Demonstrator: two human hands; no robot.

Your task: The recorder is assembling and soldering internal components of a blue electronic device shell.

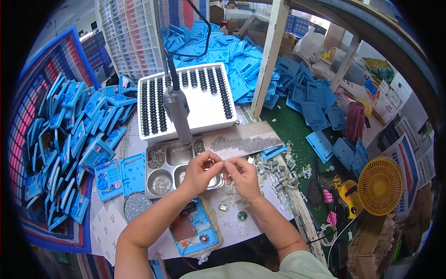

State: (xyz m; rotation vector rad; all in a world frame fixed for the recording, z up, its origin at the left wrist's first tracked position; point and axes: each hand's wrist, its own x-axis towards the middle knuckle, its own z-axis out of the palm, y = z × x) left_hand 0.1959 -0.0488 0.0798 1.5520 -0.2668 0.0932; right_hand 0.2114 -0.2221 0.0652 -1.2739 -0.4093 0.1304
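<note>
Above a steel compartment tray (178, 152), my left hand (199, 174) and my right hand (244, 177) meet at the fingertips. Both are closed in a pinch; whatever lies between the fingers is too small to make out. Small metal parts fill some of the compartments. Below my left forearm lies an opened blue plastic casing (199, 214) with a brown board and thin wires, partly covered by the arm. A grey electric screwdriver (176, 114) hangs upright just beyond my hands. To the right of my fingers, small grey and white parts (278, 174) lie scattered.
A white tray (148, 132) with rows of black parts stands behind. Blue casings pile up in a lined crate (86, 186) at left and in a heap (241, 56) at the back. A post (271, 56) rises at right, with a yellow basket (380, 186) beyond.
</note>
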